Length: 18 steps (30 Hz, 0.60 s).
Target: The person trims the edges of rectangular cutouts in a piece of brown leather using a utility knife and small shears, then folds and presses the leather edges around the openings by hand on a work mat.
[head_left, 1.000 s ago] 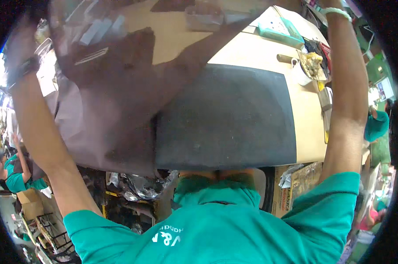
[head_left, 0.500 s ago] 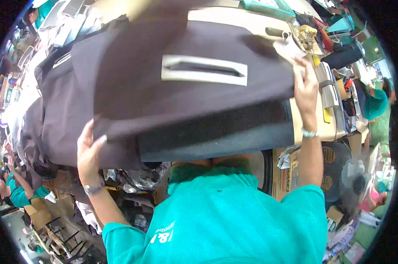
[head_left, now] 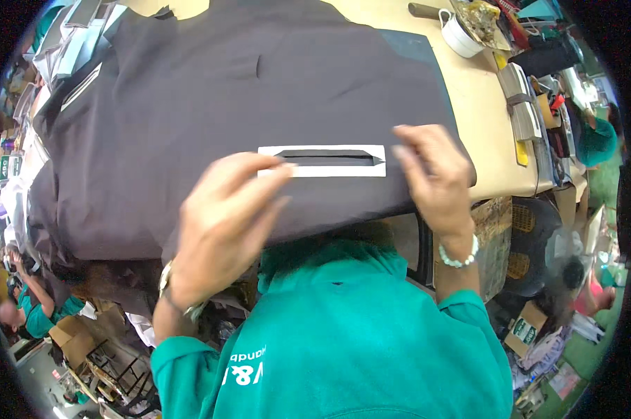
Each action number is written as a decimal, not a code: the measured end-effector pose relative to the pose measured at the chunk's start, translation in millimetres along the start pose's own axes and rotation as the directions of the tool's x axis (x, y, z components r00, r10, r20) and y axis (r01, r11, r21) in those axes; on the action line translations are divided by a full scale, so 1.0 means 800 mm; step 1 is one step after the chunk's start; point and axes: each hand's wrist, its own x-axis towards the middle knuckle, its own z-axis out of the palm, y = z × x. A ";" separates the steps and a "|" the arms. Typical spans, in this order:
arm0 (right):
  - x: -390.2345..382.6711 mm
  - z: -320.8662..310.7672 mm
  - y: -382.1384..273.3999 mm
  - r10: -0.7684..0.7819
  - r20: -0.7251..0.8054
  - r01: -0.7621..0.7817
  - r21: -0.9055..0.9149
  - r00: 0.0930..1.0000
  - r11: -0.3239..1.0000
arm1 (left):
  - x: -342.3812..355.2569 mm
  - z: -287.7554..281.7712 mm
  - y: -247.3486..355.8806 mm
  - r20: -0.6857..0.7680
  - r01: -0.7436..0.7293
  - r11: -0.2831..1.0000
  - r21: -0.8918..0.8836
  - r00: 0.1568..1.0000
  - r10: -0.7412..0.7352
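Observation:
A large piece of dark brown-black fabric (head_left: 190,119) lies spread over the table, its near edge hanging toward me. On it lies a white rectangular piece (head_left: 322,172) framing a long dark slit with pointed ends, like a pocket opening. My left hand (head_left: 225,216), slightly blurred, is over the left end of this white piece, fingers stretched and apart, fingertips at or just above it. Just off its right end hovers my right hand (head_left: 438,181), thumb and fingers apart with nothing between them. A small slit (head_left: 258,66) shows farther up the fabric.
Bare cream tabletop (head_left: 479,105) shows at the right. A white cup (head_left: 461,36) stands there near a dark-handled tool (head_left: 424,10) and a strapped bundle (head_left: 521,105). Papers (head_left: 85,42) pile up at the far left. Other people work at both sides.
The fabric's raised near part has come down flat, and the white piece lies nearer me. Both hands have let go of the fabric edge and moved inward to its two ends.

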 end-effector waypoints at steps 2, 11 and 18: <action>-0.002 0.019 0.000 0.046 0.150 -0.075 0.192 0.988 0.979 | 0.031 0.030 0.002 0.071 -0.121 0.991 -0.053 0.990 0.125; -0.034 0.043 0.019 0.023 0.103 -0.042 0.192 0.994 0.980 | 0.073 0.097 -0.014 0.324 0.045 0.994 -0.095 0.946 -0.012; -0.037 0.041 0.022 0.020 0.084 -0.038 0.213 0.996 0.976 | 0.074 0.100 0.001 0.287 -0.124 0.992 0.032 0.952 0.109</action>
